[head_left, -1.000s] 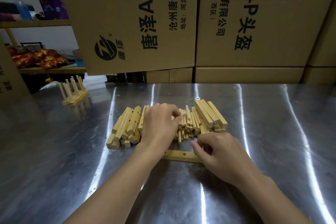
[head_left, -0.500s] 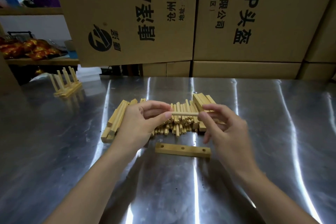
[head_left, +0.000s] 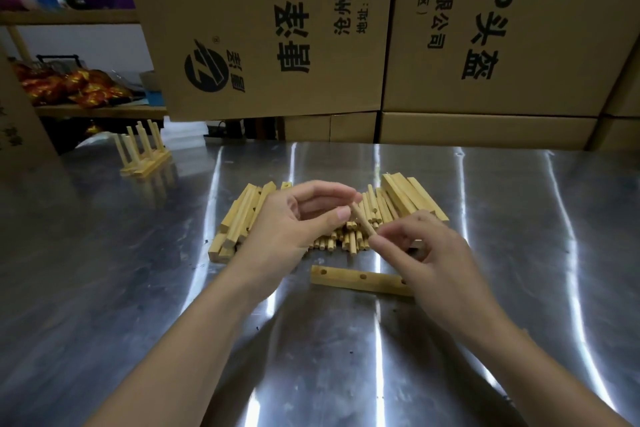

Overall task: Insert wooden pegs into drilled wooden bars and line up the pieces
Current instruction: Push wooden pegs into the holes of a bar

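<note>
A single wooden peg [head_left: 362, 221] is held tilted above the pile of loose pegs [head_left: 349, 242]. My right hand [head_left: 436, 260] pinches its near, lower end. My left hand [head_left: 294, 222] has thumb and forefinger at its far, upper end. Just in front of the pile, a drilled wooden bar [head_left: 360, 279] with three visible holes lies flat on the metal table, and my right hand covers its right end. Stacks of bars lie on the left [head_left: 242, 215] and on the right [head_left: 412, 198] of the pegs.
A finished bar set with several upright pegs [head_left: 143, 152] stands at the back left of the steel table [head_left: 138, 288]. Large cardboard boxes [head_left: 277, 28] wall off the far edge. At far left, a shelf [head_left: 86, 111] holds red packets.
Both hands lifted from the pile and bar and took a peg between them. It was level half a second ago. Now it tilts, with its near end lower in my right hand.
</note>
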